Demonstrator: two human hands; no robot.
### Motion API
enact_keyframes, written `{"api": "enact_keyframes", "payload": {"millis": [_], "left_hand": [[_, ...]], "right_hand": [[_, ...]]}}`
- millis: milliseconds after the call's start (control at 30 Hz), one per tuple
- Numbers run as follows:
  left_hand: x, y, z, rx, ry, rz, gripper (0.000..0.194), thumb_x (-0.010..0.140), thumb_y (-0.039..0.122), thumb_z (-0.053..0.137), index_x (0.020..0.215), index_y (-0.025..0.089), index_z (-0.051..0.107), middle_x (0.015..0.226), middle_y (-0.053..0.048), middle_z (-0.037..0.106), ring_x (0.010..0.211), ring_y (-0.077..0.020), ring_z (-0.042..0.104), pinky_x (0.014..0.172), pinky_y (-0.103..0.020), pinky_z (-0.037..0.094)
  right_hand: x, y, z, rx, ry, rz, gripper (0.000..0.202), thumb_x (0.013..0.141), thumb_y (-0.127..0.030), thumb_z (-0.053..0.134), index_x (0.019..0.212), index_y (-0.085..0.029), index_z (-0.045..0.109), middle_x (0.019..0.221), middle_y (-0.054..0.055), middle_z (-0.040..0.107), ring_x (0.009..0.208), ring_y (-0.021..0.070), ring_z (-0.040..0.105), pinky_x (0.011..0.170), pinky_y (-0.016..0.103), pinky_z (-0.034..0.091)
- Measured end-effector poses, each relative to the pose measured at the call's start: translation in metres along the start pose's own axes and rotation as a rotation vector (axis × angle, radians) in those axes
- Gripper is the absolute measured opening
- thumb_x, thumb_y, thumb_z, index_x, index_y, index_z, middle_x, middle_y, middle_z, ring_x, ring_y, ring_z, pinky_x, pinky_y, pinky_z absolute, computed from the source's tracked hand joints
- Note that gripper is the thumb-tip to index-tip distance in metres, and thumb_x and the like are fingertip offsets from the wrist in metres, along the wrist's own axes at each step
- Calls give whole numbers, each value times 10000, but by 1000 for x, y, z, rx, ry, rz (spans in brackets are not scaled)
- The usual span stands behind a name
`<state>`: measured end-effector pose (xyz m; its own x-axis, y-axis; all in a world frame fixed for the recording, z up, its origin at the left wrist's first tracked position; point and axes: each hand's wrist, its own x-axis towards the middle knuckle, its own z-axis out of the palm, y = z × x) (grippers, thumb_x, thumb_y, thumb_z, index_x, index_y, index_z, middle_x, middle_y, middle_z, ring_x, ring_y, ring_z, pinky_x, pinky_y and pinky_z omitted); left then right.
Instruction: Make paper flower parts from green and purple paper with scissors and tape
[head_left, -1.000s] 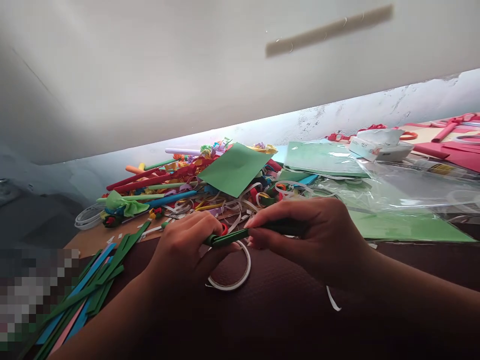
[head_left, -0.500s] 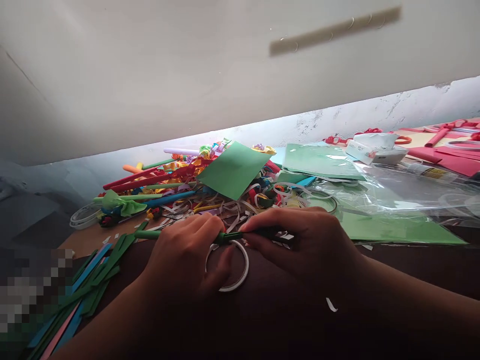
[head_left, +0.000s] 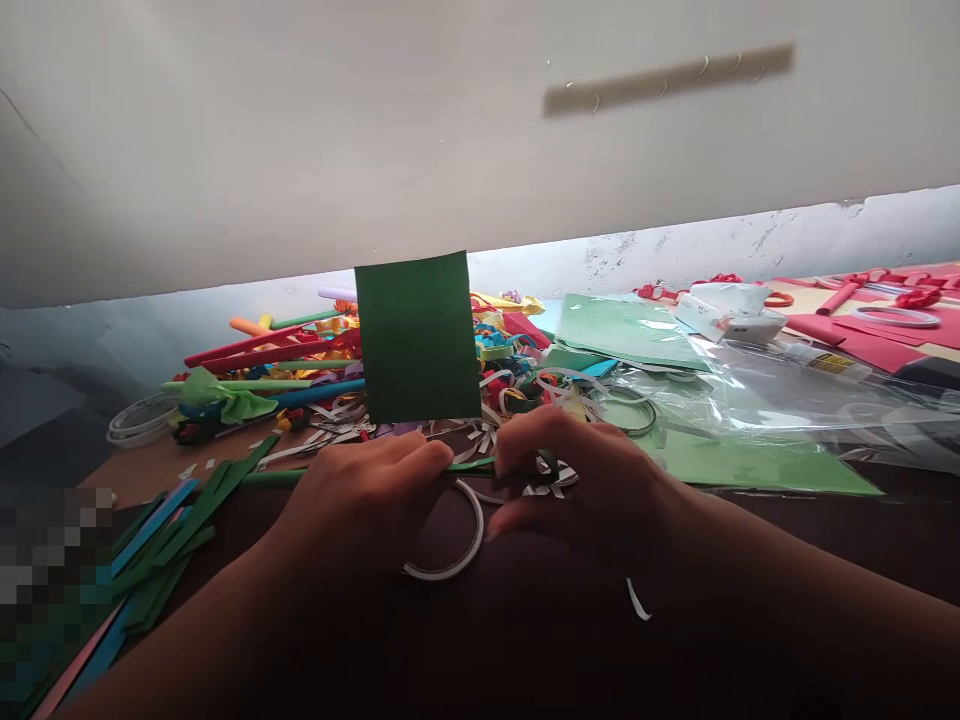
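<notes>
— Behind the dark table, see a pale wall with rough, peeling patches. And on this side, what to note first?

— Note the rolled green tube, low at the table's near part. Runs crosswise, almost level: points to the left with one end, toward the right hand with the other.

— And held by the left hand?

— Yes, clamped firmly around, hiding a good part.

— And at the right?

— Thumb and forefinger apart, just beside a narrow green strip. Cannot tell if pinched by the other fingers.

— Of which material?

— Looks like paper: smooth and round in the tube, flat in the strip. Further left, see loose strips, straight, green, blue and pink. Between the hands, notice a thin white ring; behind, a smooth dark green sheet, nearly upright; at right, glossy, wrinkled clear plastic.
</notes>
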<state>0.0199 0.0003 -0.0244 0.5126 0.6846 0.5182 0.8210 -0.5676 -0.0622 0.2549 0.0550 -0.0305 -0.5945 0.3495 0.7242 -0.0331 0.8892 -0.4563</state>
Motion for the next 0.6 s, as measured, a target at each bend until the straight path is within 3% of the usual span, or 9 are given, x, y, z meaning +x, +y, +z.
{"api": "enact_keyframes", "payload": {"millis": [133,233,300,367,433,600], "left_hand": [[5,0,-3,2,5,0,170,990,245,460,881,217,587,695,43,636,511,-101,531,488,-236,319],[7,1,-4,28,31,-15,164,999,353,495,967,215,579,787,19,694,579,-128,616,522,-241,392],[7,1,-3,41,106,-1,194,973,386,563,1040,203,568,874,-6,710,688,-150,665,577,-244,449],[6,0,-2,20,171,35,158,958,310,607,1046,183,573,909,-24,702,767,-149,675,648,-234,491],[5,-1,-3,-3,200,84,98,952,205,607,1036,156,598,912,-42,698,807,-146,676,708,-234,518],[3,-6,-8,179,223,217,255,901,125,661,1155,113,642,922,-61,752,784,-203,704,668,-311,539]], "right_hand": [[1,1,-1,-73,-25,-21,133,976,-282,639,1042,-200,558,1028,51,684,833,125,646,702,223,514],[1,2,-2,-112,38,-5,61,965,-194,637,1004,-181,592,967,41,694,787,109,643,698,215,507],[3,2,-1,-121,78,70,70,931,-189,687,953,-183,621,841,-6,690,700,88,627,662,198,491],[4,1,-1,-90,85,183,84,903,-217,726,917,-191,648,767,-35,683,652,81,617,631,191,480],[6,0,0,-42,66,297,93,890,-266,740,888,-198,676,747,-38,689,637,89,610,602,203,474],[8,1,3,125,64,521,131,869,-319,738,817,-199,748,822,11,741,727,145,659,625,257,497]]}}
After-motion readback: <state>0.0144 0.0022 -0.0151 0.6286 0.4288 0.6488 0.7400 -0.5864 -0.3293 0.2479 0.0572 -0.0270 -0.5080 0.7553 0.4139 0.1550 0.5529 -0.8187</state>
